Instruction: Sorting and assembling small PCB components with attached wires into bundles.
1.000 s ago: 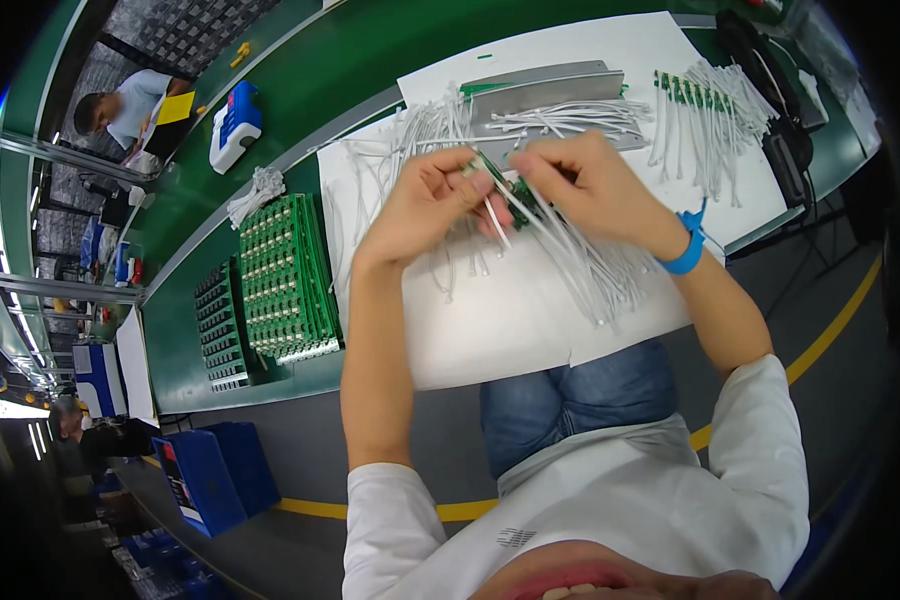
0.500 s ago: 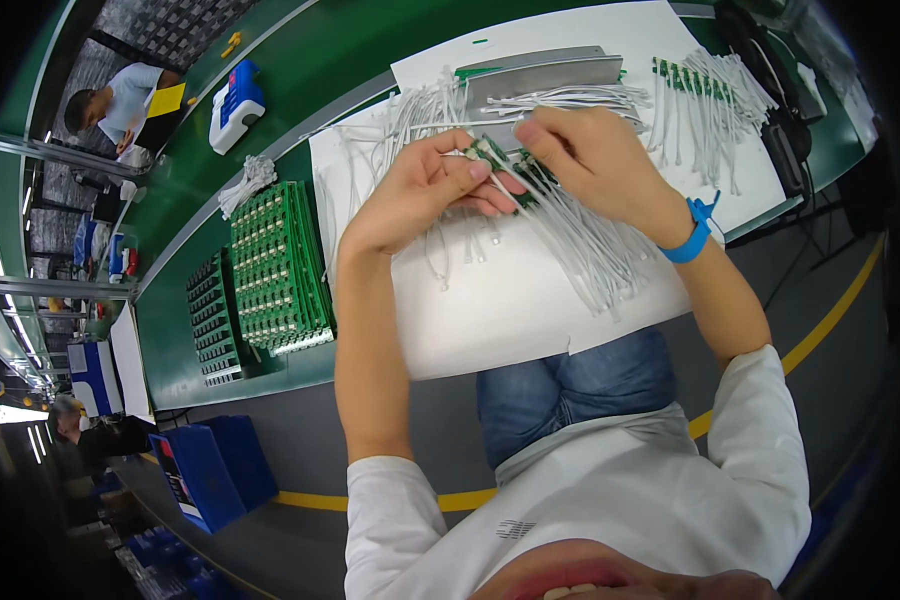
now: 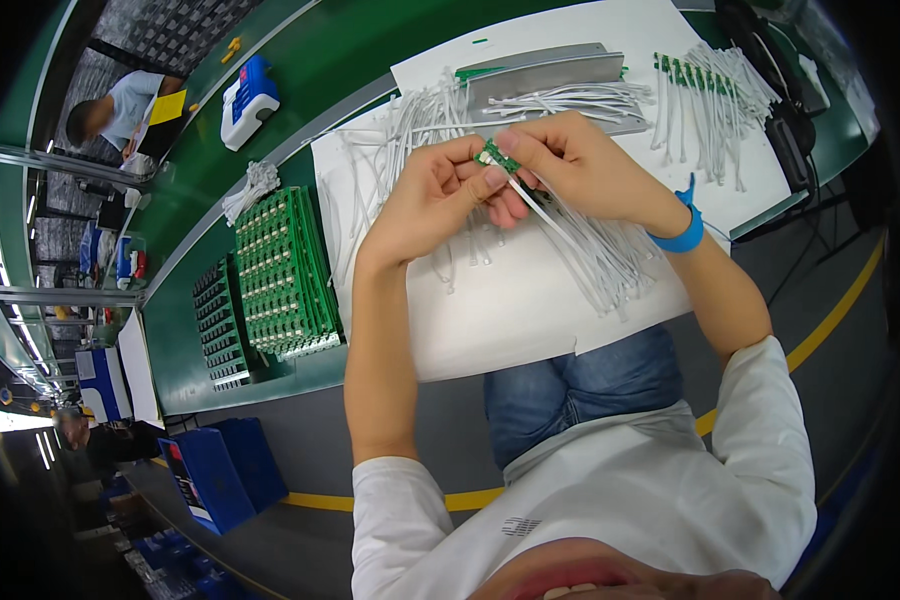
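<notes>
Fingers of both our hands meet over the middle of the white sheet [image 3: 510, 310], and between them sits the small green circuit board [image 3: 494, 156] that everything here turns on. Our left hand [image 3: 432, 196] is curled nearly closed, thumb and forefinger pinching the board's near-left end; our right hand [image 3: 570, 160] is likewise closed down, its fingertips gripping the far-right end, so neither hand is nearer than the other: both touch it. The board's long axis runs on a slant from upper left to lower right, roughly in line with the white cable [image 3: 560, 215] that leaves it and trails down and to the right, under our right palm, toward the loose bundle of white cables [image 3: 610, 255] lying on the sheet just below that wrist. We judge the cable end lies on the right hand's side of the board, though the exact joint between the two is hidden by our fingertips. The blue wrist strap [image 3: 682, 235] sits on our right wrist. Well apart to our left, on the green bench [image 3: 300, 70], stand the stacked green board panels [image 3: 280, 270]; beyond the hands lies a grey metal tray [image 3: 550, 72], and further right a row of finished cables with green ends [image 3: 715, 90].
</notes>
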`<act>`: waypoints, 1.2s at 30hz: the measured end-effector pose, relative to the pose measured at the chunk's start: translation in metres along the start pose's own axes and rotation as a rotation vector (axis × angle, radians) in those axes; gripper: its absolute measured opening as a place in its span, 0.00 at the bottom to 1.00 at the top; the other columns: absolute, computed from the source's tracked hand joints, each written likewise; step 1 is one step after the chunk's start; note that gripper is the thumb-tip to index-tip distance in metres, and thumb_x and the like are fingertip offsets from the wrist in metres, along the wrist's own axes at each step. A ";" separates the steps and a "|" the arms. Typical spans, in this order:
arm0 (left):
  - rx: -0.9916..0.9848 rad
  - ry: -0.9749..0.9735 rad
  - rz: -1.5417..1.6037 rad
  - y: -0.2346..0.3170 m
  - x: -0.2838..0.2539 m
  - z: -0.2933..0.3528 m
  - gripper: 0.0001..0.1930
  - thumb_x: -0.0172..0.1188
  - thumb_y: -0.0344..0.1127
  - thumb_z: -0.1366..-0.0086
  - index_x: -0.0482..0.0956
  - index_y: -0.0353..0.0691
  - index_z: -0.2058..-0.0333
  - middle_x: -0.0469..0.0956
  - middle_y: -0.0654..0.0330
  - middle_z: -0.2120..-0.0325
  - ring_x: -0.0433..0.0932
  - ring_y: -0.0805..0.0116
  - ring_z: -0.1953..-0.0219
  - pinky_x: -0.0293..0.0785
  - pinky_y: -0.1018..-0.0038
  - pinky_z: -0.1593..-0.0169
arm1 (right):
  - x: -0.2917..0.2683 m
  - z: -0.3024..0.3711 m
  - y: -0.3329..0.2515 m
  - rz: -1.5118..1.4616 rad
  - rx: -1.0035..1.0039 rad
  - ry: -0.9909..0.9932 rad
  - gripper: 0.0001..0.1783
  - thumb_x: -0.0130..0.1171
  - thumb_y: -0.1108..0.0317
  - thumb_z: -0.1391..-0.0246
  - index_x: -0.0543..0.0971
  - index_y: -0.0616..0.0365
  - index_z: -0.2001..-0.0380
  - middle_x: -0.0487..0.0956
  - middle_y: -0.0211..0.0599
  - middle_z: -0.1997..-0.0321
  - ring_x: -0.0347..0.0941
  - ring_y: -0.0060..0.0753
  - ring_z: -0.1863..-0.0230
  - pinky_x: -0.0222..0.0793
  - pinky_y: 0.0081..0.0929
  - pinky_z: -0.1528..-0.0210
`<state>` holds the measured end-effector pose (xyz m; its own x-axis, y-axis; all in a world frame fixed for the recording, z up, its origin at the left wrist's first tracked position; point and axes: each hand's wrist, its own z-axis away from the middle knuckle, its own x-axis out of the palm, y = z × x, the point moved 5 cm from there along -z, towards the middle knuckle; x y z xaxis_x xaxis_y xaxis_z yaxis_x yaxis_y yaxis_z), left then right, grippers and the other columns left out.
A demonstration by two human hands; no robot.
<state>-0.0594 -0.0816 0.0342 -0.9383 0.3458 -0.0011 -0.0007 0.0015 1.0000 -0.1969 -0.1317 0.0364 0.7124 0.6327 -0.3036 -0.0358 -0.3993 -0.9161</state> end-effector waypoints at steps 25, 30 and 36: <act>0.033 0.232 -0.489 -0.009 -0.025 0.007 0.15 0.67 0.39 0.39 0.79 0.35 0.79 0.78 0.62 0.85 0.74 0.80 0.82 0.69 0.78 0.77 | -0.034 0.038 0.004 0.625 0.004 0.387 0.14 0.58 0.65 0.41 0.74 0.62 0.77 0.72 0.47 0.83 0.70 0.43 0.83 0.61 0.34 0.78; 0.516 0.535 -0.620 0.052 0.006 0.057 0.06 0.66 0.33 0.42 0.79 0.39 0.73 0.80 0.61 0.74 0.77 0.71 0.78 0.70 0.77 0.73 | -0.056 0.085 0.053 0.576 0.070 0.517 0.17 0.46 0.67 0.34 0.67 0.62 0.77 0.61 0.32 0.84 0.54 0.23 0.79 0.51 0.29 0.77; 1.129 0.967 -1.341 0.158 0.083 0.228 0.10 0.66 0.34 0.59 0.72 0.40 0.79 0.72 0.62 0.78 0.64 0.70 0.83 0.60 0.75 0.76 | -0.040 0.079 0.043 0.473 -0.014 0.495 0.19 0.45 0.62 0.31 0.68 0.65 0.74 0.61 0.31 0.80 0.55 0.24 0.77 0.53 0.26 0.74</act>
<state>-0.0586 0.1615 0.1916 -0.3677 -0.9033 -0.2212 -0.9149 0.3940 -0.0882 -0.2825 -0.1222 -0.0118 0.8589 0.0110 -0.5120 -0.4159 -0.5683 -0.7100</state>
